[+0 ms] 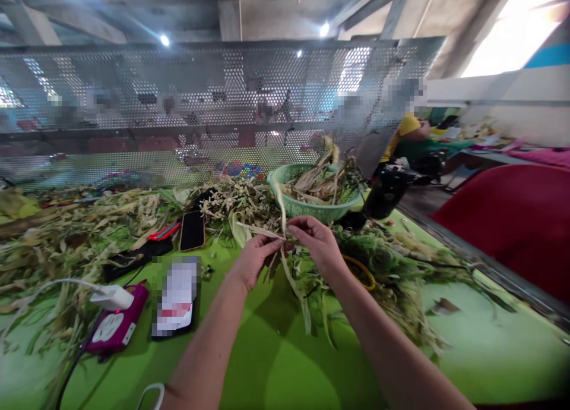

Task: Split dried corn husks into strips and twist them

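Observation:
My left hand is closed, thumb and finger pinching pale dried husk strips over the green table. Close on its right, my right hand has its fingertips pressed together on the same strips where they cross. One strip end rises toward the basket, another points left, and longer greenish ends hang below the hands. The exact crossing between the fingertips is partly hidden. Just behind stands a green plastic basket holding dried husks.
Heaps of dried husk cover the left and back. A phone, a red cutter, a blurred-out device and a purple power socket lie left. A black container stands right, before a red chair. Perforated metal screens the back.

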The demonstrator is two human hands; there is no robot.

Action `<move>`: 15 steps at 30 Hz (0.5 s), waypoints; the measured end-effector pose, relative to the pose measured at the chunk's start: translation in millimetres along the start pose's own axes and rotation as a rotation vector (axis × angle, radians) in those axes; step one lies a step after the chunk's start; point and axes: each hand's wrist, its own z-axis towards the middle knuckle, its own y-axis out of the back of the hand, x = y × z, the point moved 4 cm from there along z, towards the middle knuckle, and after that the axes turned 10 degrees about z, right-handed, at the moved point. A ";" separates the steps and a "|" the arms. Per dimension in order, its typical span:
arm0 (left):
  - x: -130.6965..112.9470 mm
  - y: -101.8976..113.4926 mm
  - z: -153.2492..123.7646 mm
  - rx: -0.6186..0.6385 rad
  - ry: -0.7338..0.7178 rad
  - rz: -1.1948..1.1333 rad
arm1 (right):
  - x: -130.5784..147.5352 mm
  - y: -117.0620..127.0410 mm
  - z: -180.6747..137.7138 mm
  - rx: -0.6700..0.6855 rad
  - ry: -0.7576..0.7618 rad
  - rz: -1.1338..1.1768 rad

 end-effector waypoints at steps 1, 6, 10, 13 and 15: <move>-1.0 1.3 0.4 -0.021 -0.017 -0.007 | 3.5 2.6 0.3 -0.028 0.057 -0.063; -1.5 11.4 2.7 -0.121 -0.063 -0.067 | 24.8 1.0 -6.1 -0.040 0.290 -0.349; -1.4 17.5 4.9 -0.152 -0.092 -0.132 | 31.4 -14.6 -12.1 0.177 0.304 -0.497; -2.3 17.4 5.9 -0.125 -0.099 -0.176 | 31.2 -19.1 -12.9 0.228 0.320 -0.566; -3.2 16.0 6.0 -0.104 -0.103 -0.199 | 30.9 -18.3 -12.2 0.198 0.335 -0.568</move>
